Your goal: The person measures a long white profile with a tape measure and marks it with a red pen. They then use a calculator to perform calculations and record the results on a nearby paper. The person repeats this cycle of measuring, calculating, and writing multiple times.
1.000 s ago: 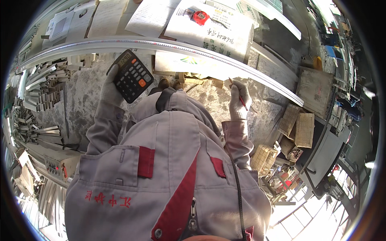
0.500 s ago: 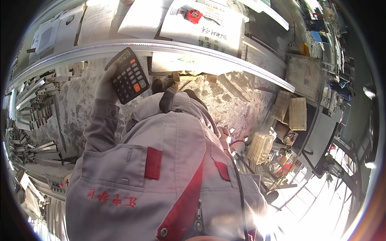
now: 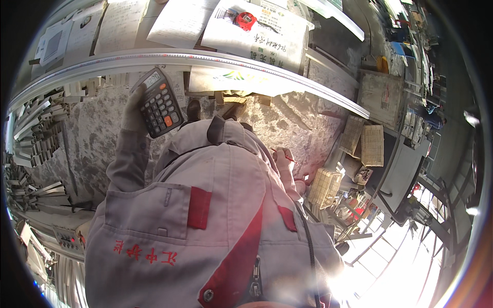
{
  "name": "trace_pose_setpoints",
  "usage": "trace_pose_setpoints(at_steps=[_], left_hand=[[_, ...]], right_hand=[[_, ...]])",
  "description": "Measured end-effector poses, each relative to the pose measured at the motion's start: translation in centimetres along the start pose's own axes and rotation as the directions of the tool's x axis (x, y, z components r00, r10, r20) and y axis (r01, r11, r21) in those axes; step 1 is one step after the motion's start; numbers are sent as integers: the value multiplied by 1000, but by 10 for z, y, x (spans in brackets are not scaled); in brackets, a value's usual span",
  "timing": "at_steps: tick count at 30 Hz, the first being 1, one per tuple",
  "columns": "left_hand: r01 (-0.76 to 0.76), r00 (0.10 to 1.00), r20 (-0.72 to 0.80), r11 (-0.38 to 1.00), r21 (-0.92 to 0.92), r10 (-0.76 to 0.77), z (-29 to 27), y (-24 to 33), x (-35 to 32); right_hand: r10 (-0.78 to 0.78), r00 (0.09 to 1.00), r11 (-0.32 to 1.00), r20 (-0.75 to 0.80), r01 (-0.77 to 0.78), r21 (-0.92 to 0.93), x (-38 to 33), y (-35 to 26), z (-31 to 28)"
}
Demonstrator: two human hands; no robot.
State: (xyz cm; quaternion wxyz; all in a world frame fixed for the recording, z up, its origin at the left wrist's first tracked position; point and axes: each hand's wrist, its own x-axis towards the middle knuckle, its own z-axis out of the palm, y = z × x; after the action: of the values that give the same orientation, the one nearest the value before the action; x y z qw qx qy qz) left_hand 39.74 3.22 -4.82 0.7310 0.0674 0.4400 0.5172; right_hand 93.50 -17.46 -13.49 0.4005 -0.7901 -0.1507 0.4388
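Note:
My left hand [image 3: 134,112] is closed on a black calculator [image 3: 165,109] with grey and orange keys, held tilted below the long rail at the bench edge. By my right hip, my right hand [image 3: 283,155] has its fingers closed round a thin red pencil-like stick [image 3: 291,160]. The stick is too small to tell whether it is a pen or a pencil. A silvery rail [image 3: 308,84] with a measuring scale along it crosses in front of me, apart from both hands.
Beyond the rail lie paper sheets [image 3: 182,23] and a red tape measure [image 3: 246,21] on a printed board. Metal profiles [image 3: 38,120] are stacked at the left. Plastic baskets [image 3: 372,145] stand at the right, near a wooden box [image 3: 380,97].
My right hand has come forward from beside my hip, and the red stick now shows in it. The calculator in my left hand has dropped slightly and shifted left.

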Motion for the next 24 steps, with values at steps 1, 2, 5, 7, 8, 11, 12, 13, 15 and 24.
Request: trace_pose_setpoints(at_steps=[1,2,5,7,8,11,12,13,15,24], left_hand=[[-23,1000,-11,1000,-15,23,2,-2,1],[-47,999,-22,998,-30,46,4,-4,1],[-59,998,-22,997,-48,58,10,-9,-1],[-61,998,-13,996,-57,61,15,-12,0],[-65,998,-7,996,-61,65,18,-13,1],[-102,994,11,983,-155,105,30,-21,6],[-118,992,25,983,-137,122,35,-24,6],[-127,991,26,985,-120,131,40,-26,6],[-132,991,13,986,-98,133,51,-30,6],[-48,998,30,993,-108,52,74,-50,12]], right_hand=[[39,999,999,-10,-39,8,5,0,2],[-12,999,1000,37,12,-6,7,2,1],[32,999,998,-12,-33,-58,20,12,-4],[-66,997,997,46,68,-32,31,22,-17],[-58,997,998,44,58,-13,39,29,-24],[8,999,998,39,-11,65,64,49,-46],[58,998,992,40,-62,108,73,54,-53],[22,1000,999,-15,-21,49,79,57,-55],[73,997,997,0,-73,-35,83,51,-68],[176,982,984,63,-176,-15,95,33,-82]])
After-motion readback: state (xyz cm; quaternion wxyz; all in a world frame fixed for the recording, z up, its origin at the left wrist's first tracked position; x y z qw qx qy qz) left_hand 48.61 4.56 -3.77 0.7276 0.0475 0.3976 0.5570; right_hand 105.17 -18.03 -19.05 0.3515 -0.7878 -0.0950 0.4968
